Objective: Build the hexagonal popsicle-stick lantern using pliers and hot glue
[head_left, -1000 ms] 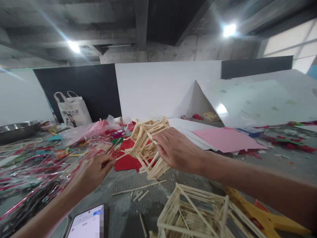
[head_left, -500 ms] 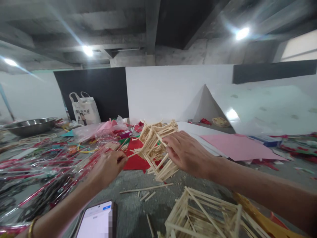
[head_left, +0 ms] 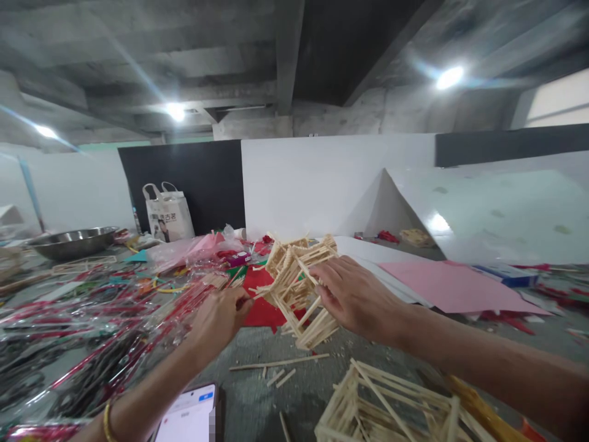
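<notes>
My left hand [head_left: 221,320] is closed in a pinch on a thin wooden stick [head_left: 258,295], whose far end reaches the left side of a model built of wooden sticks [head_left: 288,282]. The model is a tilted open frame with loose-looking sticks inside. From the right, my right hand [head_left: 356,296] grips the model's side, fingers bent over its sticks; the thumb side is partly hidden. Below lies a second stick frame [head_left: 391,405], cut off by the bottom edge. One long stick [head_left: 280,362] and a few short pieces rest on the grey surface between them.
A phone [head_left: 188,414] with a lit screen lies near my left forearm. Plastic-wrapped bundles [head_left: 92,344] cover the left side. Behind the model are red sheet material [head_left: 264,314] and pink paper [head_left: 453,285]. A metal bowl [head_left: 76,242] and a white bag [head_left: 169,215] stand farther back.
The whole view has shifted slightly, so everything sits a little lower and to the right. Both hands keep their hold on the stick and the model.
</notes>
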A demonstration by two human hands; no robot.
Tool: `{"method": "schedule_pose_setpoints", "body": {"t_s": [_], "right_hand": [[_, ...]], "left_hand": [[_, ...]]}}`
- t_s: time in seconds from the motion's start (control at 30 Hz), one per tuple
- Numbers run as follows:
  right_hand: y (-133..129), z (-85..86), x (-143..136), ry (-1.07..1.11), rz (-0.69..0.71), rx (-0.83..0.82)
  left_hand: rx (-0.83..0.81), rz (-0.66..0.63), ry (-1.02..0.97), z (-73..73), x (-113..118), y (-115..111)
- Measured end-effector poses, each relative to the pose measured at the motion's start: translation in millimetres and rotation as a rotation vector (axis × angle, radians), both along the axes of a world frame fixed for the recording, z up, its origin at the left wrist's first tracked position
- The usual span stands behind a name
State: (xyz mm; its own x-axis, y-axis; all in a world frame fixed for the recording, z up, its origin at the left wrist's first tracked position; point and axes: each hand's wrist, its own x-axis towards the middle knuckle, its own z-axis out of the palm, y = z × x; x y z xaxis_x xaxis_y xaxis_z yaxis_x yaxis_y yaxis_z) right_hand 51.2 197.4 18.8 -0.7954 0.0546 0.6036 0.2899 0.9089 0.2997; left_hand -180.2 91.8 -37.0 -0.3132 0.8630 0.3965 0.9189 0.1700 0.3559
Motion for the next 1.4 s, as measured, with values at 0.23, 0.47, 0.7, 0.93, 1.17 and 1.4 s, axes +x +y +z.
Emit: {"method": "schedule_pose_setpoints", "body": {"t_s": [0.23,0.47,0.7,0.93,1.17,1.4], "right_hand": [[-1.4,0.2,-0.2,-0.007,-0.005,-0.021],[-2.0,0.8,0.6,-0.025,-0.030,-0.029],[-2.0,1.2,-1.0,-0.014,-0.038,-0.007],[-4.8,4.5,-2.6,-0.025,-0.057,-0.006],[-5.3,9.5,-7.0,-0.081,-0.098,-0.026],[-2.2,12.3,-13.7,-0.111,-0.110,-0.046]], "left_hand": [[0.096,-0.044,0.038,-7.3,2.4,-2.2],[0.095,-0.058,0.092,-6.3,7.5,-7.0],[0.065,-0.094,0.063,-1.5,3.0,-2.2],[0.037,0.000,0.103,5.5,10.7,3.1],[0.001,-0.037,0.087,0.0,-3.0,13.8],[0.038,-0.052,0.056,-10.1,-12.2,20.0]]}}
